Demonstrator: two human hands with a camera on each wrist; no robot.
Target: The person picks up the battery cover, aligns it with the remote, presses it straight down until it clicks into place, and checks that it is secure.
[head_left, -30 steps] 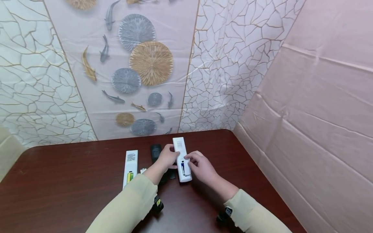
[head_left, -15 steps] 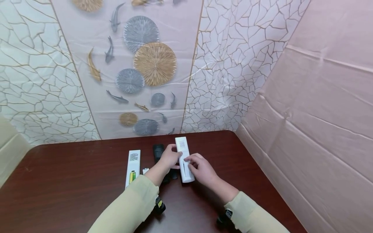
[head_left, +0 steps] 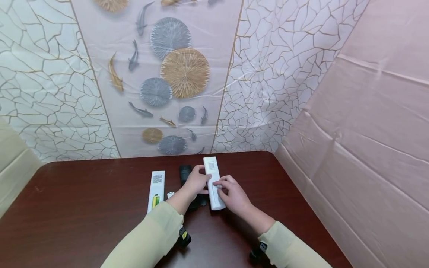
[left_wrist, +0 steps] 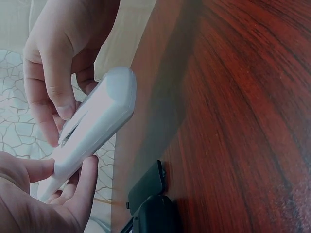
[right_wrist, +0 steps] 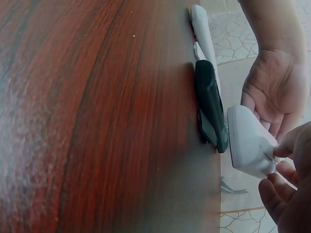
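Note:
My left hand (head_left: 196,181) grips a white remote control (head_left: 211,166) by its sides, back face up, held over the table in the left wrist view. My right hand (head_left: 235,194) pinches the white battery cover (left_wrist: 80,116) between thumb and fingers. The cover lies over the battery compartment, slightly tilted, with a thin dark gap along one edge in the left wrist view. The batteries inside are hidden by it. Behind my left hand and forearm lies a black remote control (head_left: 185,171), partly hidden, with a small black cover (left_wrist: 148,187) beside it.
Further left, a second white remote control (head_left: 158,182) lies back up, its compartment open on green-yellow batteries (head_left: 155,201). A small white cover (head_left: 170,194) lies next to it. The dark red wooden table (head_left: 94,208) ends at a patterned cloth wall (head_left: 184,123).
One second ago a blue battery showed in the held remote's compartment. The white cover now lies over it, brought down by my right hand. The head view has shifted slightly.

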